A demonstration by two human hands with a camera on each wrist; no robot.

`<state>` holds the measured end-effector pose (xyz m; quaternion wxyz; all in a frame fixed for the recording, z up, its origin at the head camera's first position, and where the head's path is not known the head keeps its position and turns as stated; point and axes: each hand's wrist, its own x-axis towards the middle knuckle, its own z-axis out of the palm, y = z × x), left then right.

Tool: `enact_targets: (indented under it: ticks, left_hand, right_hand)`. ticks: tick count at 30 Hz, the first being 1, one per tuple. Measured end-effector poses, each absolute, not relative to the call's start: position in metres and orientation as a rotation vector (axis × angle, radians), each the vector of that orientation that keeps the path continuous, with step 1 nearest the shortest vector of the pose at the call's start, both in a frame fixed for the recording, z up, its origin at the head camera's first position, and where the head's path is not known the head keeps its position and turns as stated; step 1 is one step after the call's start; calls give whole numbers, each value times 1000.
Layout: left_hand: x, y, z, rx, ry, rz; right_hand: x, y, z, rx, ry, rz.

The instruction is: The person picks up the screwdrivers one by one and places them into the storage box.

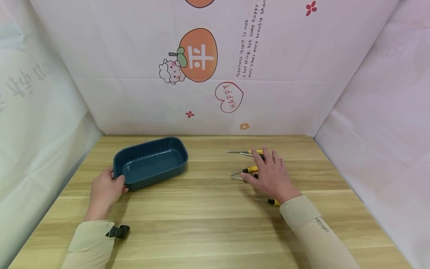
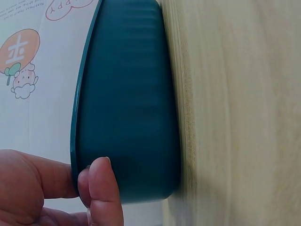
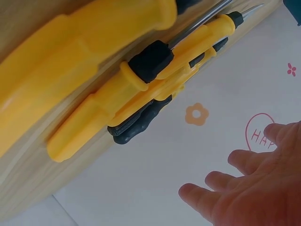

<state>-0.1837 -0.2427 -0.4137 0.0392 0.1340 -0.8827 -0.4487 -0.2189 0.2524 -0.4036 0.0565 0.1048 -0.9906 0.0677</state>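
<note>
Thumb and fingers of my left hand [image 1: 105, 190] pinch the near left corner of a dark teal rectangular plastic bin [image 1: 158, 177]. In the left wrist view, the same bin [image 2: 129, 94] shows its ribbed long side, with its base on or close to the tabletop. Over on the right, my right hand [image 1: 272, 177] is spread above several screwdrivers [image 1: 250, 169] with yellow-and-black handles, partly hiding them. The right wrist view has the yellow handles [image 3: 77, 125] side by side, apart from the straight fingers, which hold nothing.
All of this lies on a light wood-grain table [image 1: 188, 224]. A white printed sheet [image 1: 275, 104] rises behind the table's back edge, and white sheets hang on both sides. One screwdriver [image 1: 271, 201] lies nearer the front, under the right wrist.
</note>
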Motion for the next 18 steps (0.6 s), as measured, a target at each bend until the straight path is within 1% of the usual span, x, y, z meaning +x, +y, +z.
enact_targets:
  ticks: [18]
  left_hand:
    - [-180,-234,-413,354,-2711,-1409]
  right_hand:
    - [-218,259,-407,322,-2996,251]
